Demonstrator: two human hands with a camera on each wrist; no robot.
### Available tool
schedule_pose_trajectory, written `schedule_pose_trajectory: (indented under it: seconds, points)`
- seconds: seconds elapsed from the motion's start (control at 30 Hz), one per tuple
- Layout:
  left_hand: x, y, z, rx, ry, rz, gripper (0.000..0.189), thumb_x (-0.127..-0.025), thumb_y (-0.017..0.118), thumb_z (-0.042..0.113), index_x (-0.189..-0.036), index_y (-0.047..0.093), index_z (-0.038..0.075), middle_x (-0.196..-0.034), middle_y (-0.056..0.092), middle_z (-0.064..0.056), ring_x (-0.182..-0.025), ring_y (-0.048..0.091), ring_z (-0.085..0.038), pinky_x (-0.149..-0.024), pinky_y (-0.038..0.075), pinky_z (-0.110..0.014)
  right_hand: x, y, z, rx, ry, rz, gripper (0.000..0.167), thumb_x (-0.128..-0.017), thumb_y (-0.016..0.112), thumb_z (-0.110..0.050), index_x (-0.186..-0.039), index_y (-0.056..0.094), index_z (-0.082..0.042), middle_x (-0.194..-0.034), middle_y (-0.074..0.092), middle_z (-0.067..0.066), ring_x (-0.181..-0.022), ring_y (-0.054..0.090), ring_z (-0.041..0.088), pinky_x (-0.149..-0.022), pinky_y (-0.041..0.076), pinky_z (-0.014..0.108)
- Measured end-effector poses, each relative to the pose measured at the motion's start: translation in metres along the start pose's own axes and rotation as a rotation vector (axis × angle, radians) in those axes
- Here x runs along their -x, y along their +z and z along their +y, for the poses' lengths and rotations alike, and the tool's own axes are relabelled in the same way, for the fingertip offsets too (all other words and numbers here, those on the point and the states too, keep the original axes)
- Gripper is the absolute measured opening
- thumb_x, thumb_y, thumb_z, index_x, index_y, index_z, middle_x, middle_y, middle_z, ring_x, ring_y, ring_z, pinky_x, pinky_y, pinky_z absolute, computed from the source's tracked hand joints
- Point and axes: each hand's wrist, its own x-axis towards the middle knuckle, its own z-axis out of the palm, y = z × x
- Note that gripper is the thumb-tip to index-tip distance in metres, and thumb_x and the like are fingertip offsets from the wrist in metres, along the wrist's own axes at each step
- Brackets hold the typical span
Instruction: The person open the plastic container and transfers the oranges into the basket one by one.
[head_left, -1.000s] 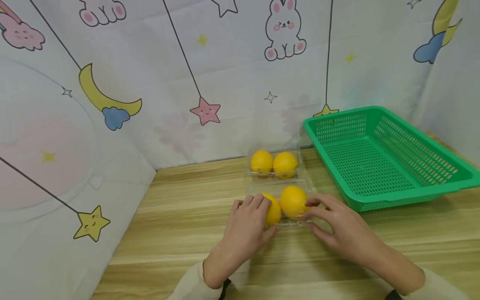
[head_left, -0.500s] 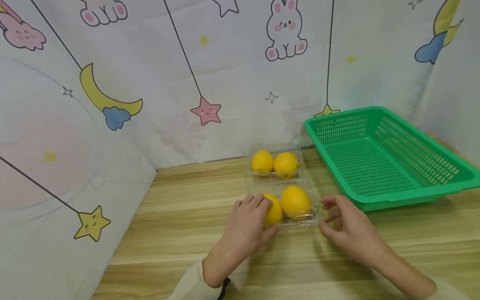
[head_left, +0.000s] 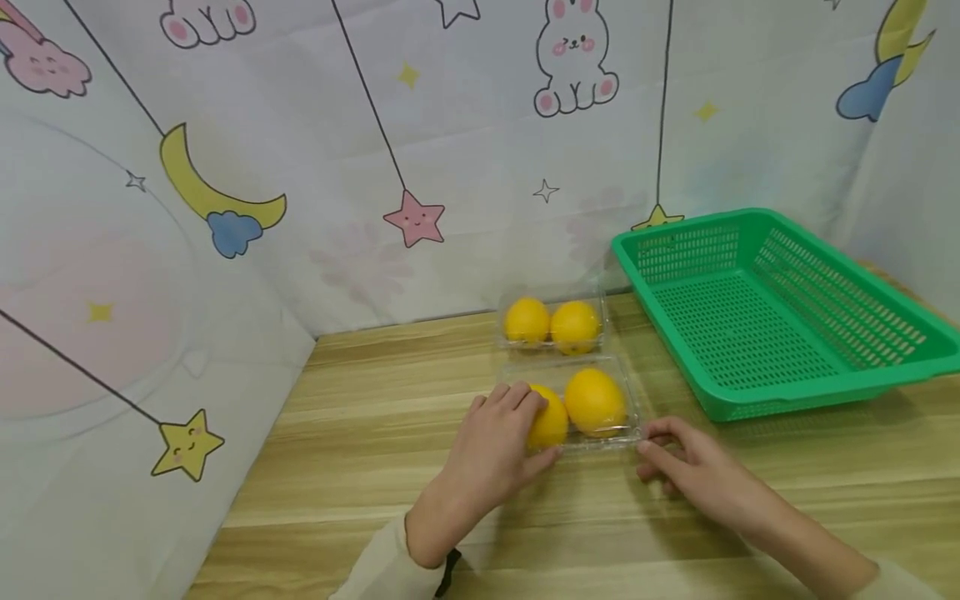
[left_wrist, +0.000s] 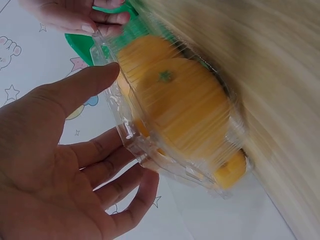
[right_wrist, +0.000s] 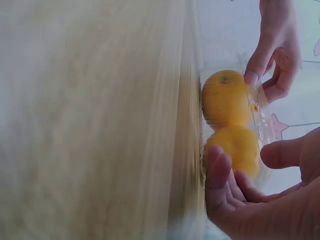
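The left hand is holding the nearer clear box, two oranges inside, on the table; the right hand is pinching its front right corner. The person is apparently opening or closing it; the next move is probably calling for a steady left hold.

On the wood-grain table, a clear rectangular plastic box lies before a second clear rectangular plastic box; each contains two round yellow-orange fruits, side by side. To their right stands a green rectangular plastic basket. The left hand is at the front box's left end, the right hand (before the basket) at that box's front right corner. Behind is white printed cloth.
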Motion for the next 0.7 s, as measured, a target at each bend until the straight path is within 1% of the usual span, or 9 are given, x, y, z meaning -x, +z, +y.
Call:
schedule_pose_trajectory:
  seconds: [0.07, 0.2, 0.4, 0.5, 0.6, 0.7]
  points:
    - [0.000, 0.000, -0.001, 0.000, 0.004, 0.001, 0.045, -0.088, 0.088, 0.041, -0.116, 0.069, 0.012, -0.112, 0.066, -0.001, -0.099, 0.060, -0.019, -0.081, 0.051, -0.036, 0.000, -0.001, 0.001, -0.026, 0.028, -0.018, 0.045, -0.112, 0.054, -0.024, -0.140, 0.043, 0.010, -0.135, 0.058, 0.023, -0.108, 0.068, 0.023, -0.076, 0.059, 0.029]
    - [0.000, 0.000, -0.002, 0.003, 0.005, 0.002, 0.045, -0.087, 0.089, 0.040, -0.115, 0.070, 0.012, -0.111, 0.066, 0.000, -0.098, 0.060, -0.019, -0.081, 0.052, -0.036, -0.002, -0.003, 0.003, -0.074, 0.052, -0.050, 0.045, -0.113, 0.051, -0.025, -0.140, 0.043, 0.010, -0.139, 0.060, 0.024, -0.107, 0.067, 0.021, -0.079, 0.059, 0.029]
    - [-0.002, 0.001, -0.003, 0.018, 0.023, 0.019, 0.043, -0.086, 0.090, 0.039, -0.113, 0.072, 0.011, -0.109, 0.069, -0.001, -0.097, 0.061, -0.019, -0.084, 0.055, -0.035, -0.005, -0.006, 0.009, -0.209, 0.081, -0.095, 0.039, -0.113, 0.051, -0.023, -0.136, 0.047, 0.008, -0.132, 0.062, 0.017, -0.109, 0.066, 0.020, -0.086, 0.059, 0.033]
    - [-0.003, 0.000, -0.005, 0.033, 0.029, 0.012, 0.043, -0.086, 0.090, 0.039, -0.113, 0.073, 0.011, -0.109, 0.070, -0.001, -0.095, 0.060, -0.019, -0.084, 0.056, -0.035, -0.006, -0.007, 0.013, -0.284, 0.088, -0.125, 0.036, -0.113, 0.049, -0.021, -0.136, 0.046, 0.007, -0.132, 0.061, 0.015, -0.111, 0.065, 0.019, -0.089, 0.058, 0.032]
    - [-0.004, -0.001, -0.006, 0.039, 0.029, 0.000, 0.043, -0.086, 0.090, 0.040, -0.113, 0.074, 0.011, -0.109, 0.071, -0.001, -0.094, 0.060, -0.020, -0.084, 0.056, -0.034, -0.008, -0.009, 0.018, -0.363, 0.095, -0.160, 0.032, -0.113, 0.048, -0.020, -0.134, 0.048, 0.004, -0.130, 0.062, 0.010, -0.113, 0.064, 0.018, -0.091, 0.056, 0.031]
    - [-0.004, -0.001, -0.006, 0.035, 0.029, -0.005, 0.043, -0.086, 0.090, 0.041, -0.113, 0.074, 0.012, -0.109, 0.071, -0.001, -0.095, 0.061, -0.020, -0.084, 0.056, -0.035, -0.010, -0.011, 0.020, -0.421, 0.094, -0.182, 0.026, -0.113, 0.050, -0.021, -0.130, 0.055, -0.002, -0.125, 0.063, 0.005, -0.113, 0.063, 0.017, -0.092, 0.055, 0.030]
